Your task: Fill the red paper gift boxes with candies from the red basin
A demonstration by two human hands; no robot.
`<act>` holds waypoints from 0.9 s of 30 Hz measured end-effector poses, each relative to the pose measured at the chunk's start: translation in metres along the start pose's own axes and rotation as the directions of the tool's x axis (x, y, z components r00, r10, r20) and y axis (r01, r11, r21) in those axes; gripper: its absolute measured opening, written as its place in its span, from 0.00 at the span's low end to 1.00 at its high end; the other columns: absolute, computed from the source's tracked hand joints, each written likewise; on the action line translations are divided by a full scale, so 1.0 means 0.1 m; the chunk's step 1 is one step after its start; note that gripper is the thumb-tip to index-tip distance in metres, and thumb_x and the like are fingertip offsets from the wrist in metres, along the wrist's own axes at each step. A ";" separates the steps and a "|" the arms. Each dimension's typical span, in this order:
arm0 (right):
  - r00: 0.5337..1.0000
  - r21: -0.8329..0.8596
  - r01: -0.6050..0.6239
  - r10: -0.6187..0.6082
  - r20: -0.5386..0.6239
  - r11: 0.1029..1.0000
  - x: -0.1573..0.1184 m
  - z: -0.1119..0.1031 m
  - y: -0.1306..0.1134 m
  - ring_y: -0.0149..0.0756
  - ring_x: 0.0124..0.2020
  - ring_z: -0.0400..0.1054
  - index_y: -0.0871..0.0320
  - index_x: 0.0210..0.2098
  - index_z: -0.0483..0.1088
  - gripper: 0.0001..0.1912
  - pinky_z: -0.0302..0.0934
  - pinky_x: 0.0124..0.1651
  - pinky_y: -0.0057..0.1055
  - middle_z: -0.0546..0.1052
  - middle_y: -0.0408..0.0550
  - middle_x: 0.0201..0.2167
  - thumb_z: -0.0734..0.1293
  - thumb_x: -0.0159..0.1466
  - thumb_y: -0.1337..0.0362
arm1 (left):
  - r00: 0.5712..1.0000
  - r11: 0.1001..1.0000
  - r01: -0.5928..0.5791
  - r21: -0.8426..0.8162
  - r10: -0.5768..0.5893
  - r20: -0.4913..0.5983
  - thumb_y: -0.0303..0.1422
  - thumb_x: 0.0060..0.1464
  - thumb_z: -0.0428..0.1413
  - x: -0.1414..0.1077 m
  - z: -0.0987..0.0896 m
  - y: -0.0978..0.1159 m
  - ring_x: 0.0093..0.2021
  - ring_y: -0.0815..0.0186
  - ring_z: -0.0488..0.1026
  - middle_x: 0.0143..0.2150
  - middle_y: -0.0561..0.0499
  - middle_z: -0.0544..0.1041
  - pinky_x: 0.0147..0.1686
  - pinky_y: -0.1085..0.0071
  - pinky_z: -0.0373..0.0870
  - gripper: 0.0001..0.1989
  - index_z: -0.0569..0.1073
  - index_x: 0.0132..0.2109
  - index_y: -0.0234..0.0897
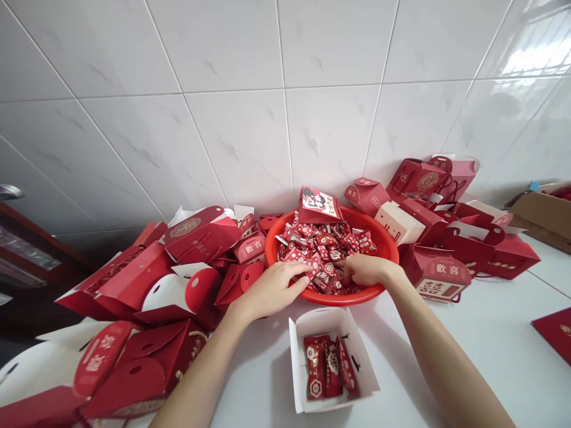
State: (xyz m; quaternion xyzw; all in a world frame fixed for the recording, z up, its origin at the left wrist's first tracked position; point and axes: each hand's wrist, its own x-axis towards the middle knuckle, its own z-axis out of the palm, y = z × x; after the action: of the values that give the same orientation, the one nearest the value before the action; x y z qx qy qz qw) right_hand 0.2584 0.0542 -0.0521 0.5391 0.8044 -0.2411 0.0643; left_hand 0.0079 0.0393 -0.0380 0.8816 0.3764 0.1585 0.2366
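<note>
A round red plastic basket (391, 238) holds a heap of red-wrapped candies (325, 239). My left hand (279, 284) rests at its left front, palm down, fingers stretched over the wrappers and thumb apart. On the basket's right side, my right hand (366, 270) reaches in among the candies with its fingers curled; the fingertips are hidden, and what they grip cannot be made out. Between my forearms stands an open white-lined box (316, 324). Inside it lie a few red candy packets (325, 367).
Red gift boxes (147, 279) crowd the left side, some with flaps open. More boxes (446, 267) pile up at the right. One printed box (319, 205) sits on the basket's back rim. A cardboard carton (542, 214) is at far right, behind a flat red piece (555, 333).
</note>
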 end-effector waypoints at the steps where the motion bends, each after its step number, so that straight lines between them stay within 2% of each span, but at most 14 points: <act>1: 1.000 -0.004 0.006 -0.006 0.015 1.000 0.00 0.00 0.00 0.40 0.36 0.75 0.56 0.24 0.81 0.13 0.62 0.39 0.27 0.83 0.46 0.29 0.66 0.52 0.76 | 1.000 1.000 -0.005 0.002 0.005 -0.005 0.34 0.67 0.49 0.00 0.00 0.00 0.58 0.57 0.77 0.58 0.49 0.81 0.59 0.62 0.71 0.17 0.79 0.56 0.39; 4: 0.998 -0.022 0.014 -0.012 0.067 1.000 0.00 -0.02 -0.02 0.38 0.33 0.74 0.57 0.23 0.79 0.15 0.60 0.36 0.27 0.82 0.46 0.28 0.64 0.51 0.79 | 1.000 1.000 -0.012 0.011 0.012 -0.009 0.33 0.66 0.49 0.01 0.00 0.00 0.56 0.57 0.78 0.57 0.49 0.81 0.57 0.62 0.72 0.17 0.80 0.54 0.40; 7: 0.998 -0.036 0.001 0.002 0.069 0.999 0.00 -0.02 -0.05 0.37 0.33 0.73 0.57 0.24 0.78 0.15 0.59 0.36 0.27 0.82 0.45 0.32 0.64 0.52 0.80 | 1.000 1.000 -0.008 0.011 0.008 -0.008 0.32 0.66 0.49 0.01 0.01 0.00 0.56 0.58 0.78 0.56 0.49 0.82 0.57 0.63 0.71 0.17 0.80 0.54 0.39; 11: 0.997 -0.048 -0.071 0.069 -0.037 0.996 -0.01 -0.01 -0.11 0.41 0.41 0.74 0.59 0.30 0.78 0.14 0.60 0.40 0.27 0.82 0.52 0.40 0.64 0.54 0.80 | 1.000 1.000 -0.006 0.004 0.006 -0.004 0.33 0.66 0.50 0.01 0.00 0.01 0.55 0.58 0.78 0.56 0.50 0.82 0.58 0.63 0.71 0.17 0.79 0.54 0.39; 14: 0.978 -0.039 -0.150 0.142 -0.150 0.988 -0.02 -0.01 -0.12 0.46 0.45 0.74 0.62 0.41 0.77 0.17 0.60 0.41 0.29 0.80 0.59 0.44 0.63 0.56 0.80 | 1.000 1.000 -0.016 0.007 0.016 -0.009 0.33 0.67 0.49 0.00 0.00 0.01 0.55 0.58 0.78 0.56 0.50 0.82 0.57 0.63 0.71 0.17 0.80 0.54 0.40; 17: 0.968 -0.005 -0.176 0.172 -0.185 0.984 -0.02 0.00 -0.08 0.44 0.45 0.75 0.61 0.49 0.75 0.23 0.60 0.40 0.28 0.80 0.57 0.46 0.64 0.57 0.81 | 0.999 0.999 -0.034 0.003 0.034 -0.014 0.33 0.67 0.49 0.00 -0.01 0.02 0.55 0.58 0.79 0.56 0.50 0.82 0.56 0.64 0.72 0.16 0.80 0.52 0.41; 20: 0.978 0.034 -0.155 0.158 -0.134 0.987 0.00 0.01 -0.03 0.41 0.44 0.76 0.57 0.45 0.79 0.22 0.61 0.39 0.26 0.82 0.51 0.43 0.66 0.54 0.80 | 0.999 0.999 -0.037 -0.004 0.037 -0.014 0.33 0.67 0.49 0.00 -0.01 0.03 0.54 0.58 0.79 0.54 0.51 0.83 0.55 0.63 0.72 0.16 0.80 0.52 0.41; 22: 0.982 0.055 -0.143 0.148 -0.115 0.988 0.02 0.03 -0.01 0.42 0.42 0.77 0.57 0.40 0.81 0.19 0.62 0.38 0.27 0.83 0.50 0.41 0.67 0.53 0.79 | 0.999 0.999 -0.031 -0.006 0.031 -0.017 0.33 0.67 0.49 0.00 -0.01 0.03 0.54 0.58 0.79 0.54 0.51 0.83 0.55 0.63 0.72 0.16 0.80 0.52 0.41; 27: 0.976 0.123 -0.038 0.063 -0.207 0.992 0.02 -0.02 0.02 0.41 0.35 0.74 0.59 0.26 0.77 0.10 0.62 0.40 0.30 0.81 0.50 0.30 0.66 0.56 0.76 | 0.999 0.999 -0.035 -0.019 0.035 -0.012 0.33 0.67 0.49 0.00 -0.01 0.03 0.54 0.58 0.79 0.54 0.50 0.83 0.56 0.64 0.72 0.16 0.80 0.52 0.41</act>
State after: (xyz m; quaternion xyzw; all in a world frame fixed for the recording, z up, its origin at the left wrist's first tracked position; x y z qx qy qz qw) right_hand 0.2596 0.0570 -0.0518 0.5848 0.7770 -0.2281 -0.0470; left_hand 0.0093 0.0380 -0.0355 0.8848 0.3607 0.1713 0.2401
